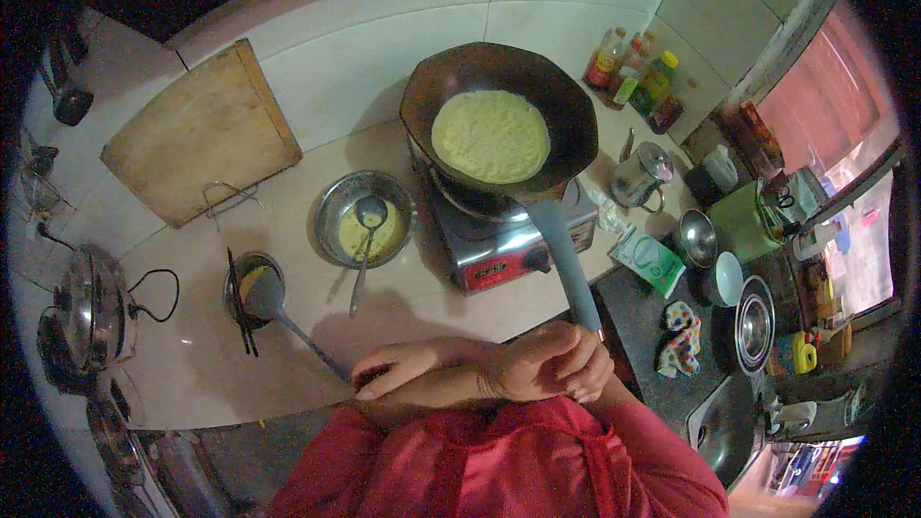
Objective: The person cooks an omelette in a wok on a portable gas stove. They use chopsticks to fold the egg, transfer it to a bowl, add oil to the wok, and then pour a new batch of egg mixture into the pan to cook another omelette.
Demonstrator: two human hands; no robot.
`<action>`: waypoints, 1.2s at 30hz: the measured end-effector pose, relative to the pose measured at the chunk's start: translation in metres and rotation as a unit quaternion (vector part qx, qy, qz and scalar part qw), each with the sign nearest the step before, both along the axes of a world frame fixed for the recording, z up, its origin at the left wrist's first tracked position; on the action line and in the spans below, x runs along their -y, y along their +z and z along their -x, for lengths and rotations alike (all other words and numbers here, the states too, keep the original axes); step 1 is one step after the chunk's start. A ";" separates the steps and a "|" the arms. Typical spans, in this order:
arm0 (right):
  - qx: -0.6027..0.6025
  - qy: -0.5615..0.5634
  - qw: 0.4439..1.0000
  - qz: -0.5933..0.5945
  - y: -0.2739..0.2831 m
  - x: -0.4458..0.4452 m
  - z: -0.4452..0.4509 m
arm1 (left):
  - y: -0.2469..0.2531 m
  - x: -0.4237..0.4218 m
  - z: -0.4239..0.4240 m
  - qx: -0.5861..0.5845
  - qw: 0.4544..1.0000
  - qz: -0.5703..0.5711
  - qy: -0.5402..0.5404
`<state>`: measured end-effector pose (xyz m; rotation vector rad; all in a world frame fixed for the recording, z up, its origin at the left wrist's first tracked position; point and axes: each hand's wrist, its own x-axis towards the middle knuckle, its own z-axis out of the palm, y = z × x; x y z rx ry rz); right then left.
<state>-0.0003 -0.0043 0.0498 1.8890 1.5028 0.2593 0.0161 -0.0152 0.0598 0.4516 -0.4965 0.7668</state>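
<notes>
My forearms are crossed in front of my red top. My left hand [557, 363] lies at the right with its fingers curled against my right arm; no object shows in it. Just beyond it ends the grey handle [565, 259] of a dark wok [575, 108]. A thin, pale yellow pancake [493, 137] with a bubbled surface lies in the wok. At the left, my right hand [392, 370] rests loosely over my left forearm. A spatula [309, 334] leans in a small metal bowl [277, 266], its handle reaching towards my right hand; whether they touch is unclear.
The wok sits on a gas stove [482, 273]. A metal basin [327, 194] holds yellow batter and a ladle [365, 255]. Chopsticks [241, 309] cross the small bowl. A cutting board [201, 133] leans on the wall; an electric pan [93, 309], bottles [651, 83] and a sink [730, 432] surround the workspace.
</notes>
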 end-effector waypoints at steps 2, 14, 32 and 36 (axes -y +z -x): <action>-0.014 0.004 1.000 0.000 -0.010 0.002 -0.002 | -0.004 0.003 0.000 0.002 1.000 0.020 -0.008; -0.094 0.047 0.994 0.002 0.012 0.013 -0.010 | -0.001 0.003 -0.020 -0.034 0.999 0.021 0.018; -0.205 0.114 0.972 0.018 0.046 0.017 -0.085 | -0.001 0.014 -0.090 -0.040 0.998 -0.002 0.042; -0.237 0.136 0.962 0.029 0.046 0.018 -0.101 | 0.000 0.017 -0.101 -0.053 0.997 0.001 0.063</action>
